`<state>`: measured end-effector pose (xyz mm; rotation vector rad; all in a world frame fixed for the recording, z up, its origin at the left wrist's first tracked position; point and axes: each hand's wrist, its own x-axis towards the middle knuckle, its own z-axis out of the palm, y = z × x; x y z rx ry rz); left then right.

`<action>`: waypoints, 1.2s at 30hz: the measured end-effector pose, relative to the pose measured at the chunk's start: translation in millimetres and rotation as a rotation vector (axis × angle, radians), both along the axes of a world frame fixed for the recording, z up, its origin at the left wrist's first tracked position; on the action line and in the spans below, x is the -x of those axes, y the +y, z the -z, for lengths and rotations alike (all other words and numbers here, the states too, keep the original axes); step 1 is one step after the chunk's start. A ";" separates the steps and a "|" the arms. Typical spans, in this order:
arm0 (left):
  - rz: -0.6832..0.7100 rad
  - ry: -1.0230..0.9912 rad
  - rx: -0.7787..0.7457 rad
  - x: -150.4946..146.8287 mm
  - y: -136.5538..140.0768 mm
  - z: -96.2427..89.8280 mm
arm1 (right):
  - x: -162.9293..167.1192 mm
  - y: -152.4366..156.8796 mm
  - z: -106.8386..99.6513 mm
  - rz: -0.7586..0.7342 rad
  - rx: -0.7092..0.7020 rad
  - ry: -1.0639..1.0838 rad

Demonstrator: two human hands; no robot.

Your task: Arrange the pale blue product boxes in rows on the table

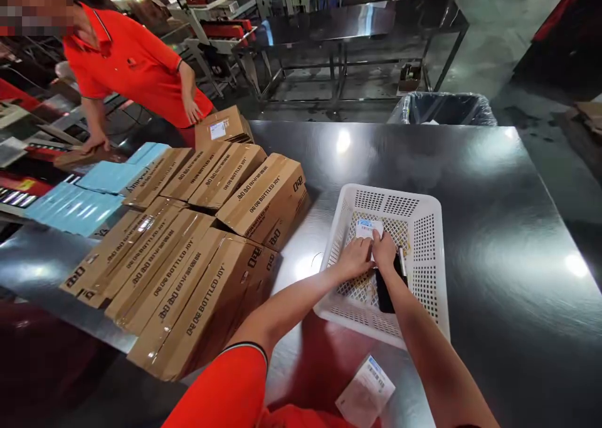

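We are pinching a small label (369,228) with both hands, left hand (355,256) and right hand (384,250), fingers closed, inside the white basket (426,265) at centre frame, steadying it.

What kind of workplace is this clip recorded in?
Most likely a packing or shipping area in a warehouse or factory: rows of printed cardboard cartons lie on a steel table, blue mailer bags are stacked beside them, and conveyor-type machinery stands behind.

A packing floor in a warehouse or factory: stacked cardboard cartons (197,240), steel worktable (470,227), conveyor machinery (221,29) behind.
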<state>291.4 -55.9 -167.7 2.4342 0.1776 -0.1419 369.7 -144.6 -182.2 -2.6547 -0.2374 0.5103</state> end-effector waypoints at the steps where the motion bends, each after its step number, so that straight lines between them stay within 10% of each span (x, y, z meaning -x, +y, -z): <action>1: 0.023 -0.002 -0.027 1.4 -1.8 -0.8 | 0.6 -0.4 -1.9 -0.014 -0.001 0.016; 11: 0.128 0.154 -0.401 24.0 2.4 18.3 | 3.3 -48.9 -27.2 -0.344 -0.148 0.209; 17: 0.127 -0.178 -0.262 66.0 -14.2 -12.6 | 115.4 -142.9 -95.8 -0.527 -0.418 0.064; 21: 0.168 -0.229 0.033 159.4 -48.7 -43.7 | 207.6 -186.4 -54.6 -0.653 -0.033 0.166; 25: 0.094 0.260 0.177 243.2 -81.0 -24.8 | 239.9 -193.4 6.8 -0.714 0.184 0.080; 30: -0.185 0.458 0.398 269.5 -98.0 4.1 | 224.0 -185.4 3.7 -0.690 -0.120 0.234; 36: -0.443 0.289 0.628 258.5 -93.1 -22.8 | 194.8 -173.6 -53.2 -0.245 -0.727 0.127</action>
